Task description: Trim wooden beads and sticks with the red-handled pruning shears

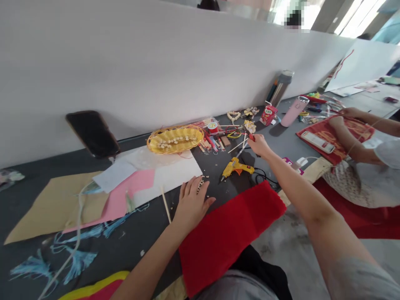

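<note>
My left hand (193,201) lies palm down on the dark table with its fingers stretched out. Small pale beads (201,184) show between and around its fingers. Farther right, my right hand (260,146) is closed around a tool with a red and dark handle (251,136); its kind is mostly hidden. Just below that hand rests a yellow glue gun (235,168) on its side. A red felt sheet (229,231) spreads from the table edge to my lap. Beyond my left hand stands a yellow woven basket (175,139) with pale beads or small pieces inside.
Papers (121,196) and blue tassels (79,260) cover the left side, near a propped phone (93,134). Packaged sticks, a thread spool (213,128), a drink carton (268,115) and a pink bottle (294,111) stand behind. At right, another person's hands handle a red cloth (356,130).
</note>
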A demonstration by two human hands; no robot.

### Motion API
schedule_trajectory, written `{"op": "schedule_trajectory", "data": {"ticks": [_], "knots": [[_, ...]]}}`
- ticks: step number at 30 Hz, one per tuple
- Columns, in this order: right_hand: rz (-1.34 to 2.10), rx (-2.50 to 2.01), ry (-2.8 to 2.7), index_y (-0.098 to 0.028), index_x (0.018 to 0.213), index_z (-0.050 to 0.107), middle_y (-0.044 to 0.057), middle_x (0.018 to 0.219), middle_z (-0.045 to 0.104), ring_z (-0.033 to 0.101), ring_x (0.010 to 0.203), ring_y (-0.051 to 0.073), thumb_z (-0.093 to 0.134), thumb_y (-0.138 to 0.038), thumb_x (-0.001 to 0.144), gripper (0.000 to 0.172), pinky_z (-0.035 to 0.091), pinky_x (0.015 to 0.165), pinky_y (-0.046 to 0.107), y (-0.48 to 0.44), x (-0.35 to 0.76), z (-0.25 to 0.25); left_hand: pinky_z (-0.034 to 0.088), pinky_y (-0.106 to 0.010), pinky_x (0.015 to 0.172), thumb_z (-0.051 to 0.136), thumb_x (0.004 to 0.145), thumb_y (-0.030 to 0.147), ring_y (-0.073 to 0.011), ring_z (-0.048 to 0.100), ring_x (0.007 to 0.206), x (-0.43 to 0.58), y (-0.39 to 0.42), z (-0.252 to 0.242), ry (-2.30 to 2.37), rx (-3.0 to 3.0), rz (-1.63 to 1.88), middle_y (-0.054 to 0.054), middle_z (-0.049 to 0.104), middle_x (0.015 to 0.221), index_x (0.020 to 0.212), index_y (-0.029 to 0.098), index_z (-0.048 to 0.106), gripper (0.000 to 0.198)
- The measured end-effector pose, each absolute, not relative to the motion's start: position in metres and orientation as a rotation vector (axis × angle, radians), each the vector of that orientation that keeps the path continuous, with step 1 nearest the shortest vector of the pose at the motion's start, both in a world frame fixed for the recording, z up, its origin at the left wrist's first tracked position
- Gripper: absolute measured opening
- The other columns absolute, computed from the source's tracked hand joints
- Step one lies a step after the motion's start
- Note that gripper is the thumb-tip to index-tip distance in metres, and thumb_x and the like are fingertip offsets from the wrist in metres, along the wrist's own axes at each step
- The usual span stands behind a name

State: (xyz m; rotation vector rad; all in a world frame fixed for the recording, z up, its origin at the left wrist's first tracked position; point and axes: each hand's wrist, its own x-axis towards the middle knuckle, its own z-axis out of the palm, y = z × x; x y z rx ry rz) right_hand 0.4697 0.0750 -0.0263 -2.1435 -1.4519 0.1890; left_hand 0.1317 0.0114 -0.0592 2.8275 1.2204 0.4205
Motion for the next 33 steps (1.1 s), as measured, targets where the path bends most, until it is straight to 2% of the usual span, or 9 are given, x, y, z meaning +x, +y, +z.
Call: {"op": "schedule_trajectory", "data": {"ticks": [6, 11, 19, 29, 33], "knots": [[-0.062, -2.449, -1.451, -0.018, 0.122, 0.056, 0.009, 0.126, 0.056, 0.059, 0.106, 0.024, 0.058, -0.033, 0.093, 0.033, 0.052, 0.088, 0.045, 0.076, 0.473, -0.038, 0.038, -0.055, 0.104, 0.055, 0.087, 0.028, -0.0357, 0.04, 0.133, 0.102, -0.007, -0.048, 1.15, 2.885, 0.504, -0.016, 0.051, 0.138, 0.122, 0.019, 0.062, 0.037], [-0.176, -2.567, -1.478, -0.018, 0.123, 0.056, 0.009, 0.127, 0.056, 0.059, 0.107, 0.024, 0.058, -0.033, 0.093, 0.033, 0.051, 0.089, 0.046, 0.074, 0.47, -0.041, 0.041, -0.056, 0.101, 0.051, 0.089, 0.028, -0.0355, 0.036, 0.135, 0.078, -0.027, -0.038, 1.104, 2.925, 0.56, -0.015, 0.047, 0.141, 0.119, 0.023, 0.064, 0.033], [-0.17, -2.623, -1.519, -0.018, 0.122, 0.056, 0.009, 0.125, 0.057, 0.06, 0.105, 0.024, 0.058, -0.034, 0.093, 0.033, 0.052, 0.087, 0.045, 0.071, 0.47, -0.043, 0.039, -0.056, 0.103, 0.053, 0.088, 0.027, -0.0356, 0.032, 0.138, 0.056, -0.051, -0.023, 1.083, 2.948, 0.576, -0.013, 0.042, 0.145, 0.119, 0.026, 0.064, 0.033], [-0.057, -2.616, -1.614, -0.018, 0.121, 0.056, 0.009, 0.124, 0.058, 0.061, 0.103, 0.023, 0.058, -0.034, 0.094, 0.032, 0.053, 0.086, 0.044, 0.069, 0.479, -0.031, 0.046, -0.056, 0.094, 0.053, 0.086, 0.025, -0.0375, 0.036, 0.135, 0.038, -0.064, -0.028, 1.08, 3.043, 0.64, -0.015, 0.044, 0.142, 0.116, 0.026, 0.064, 0.032], [-0.099, -2.621, -1.524, -0.019, 0.121, 0.057, 0.009, 0.124, 0.058, 0.061, 0.102, 0.022, 0.057, -0.034, 0.094, 0.031, 0.053, 0.085, 0.043, 0.069, 0.478, -0.032, 0.046, -0.055, 0.095, 0.054, 0.085, 0.025, -0.0369, 0.035, 0.136, 0.026, -0.067, -0.035, 1.078, 3.032, 0.707, -0.014, 0.046, 0.14, 0.118, 0.028, 0.06, 0.033]]}}
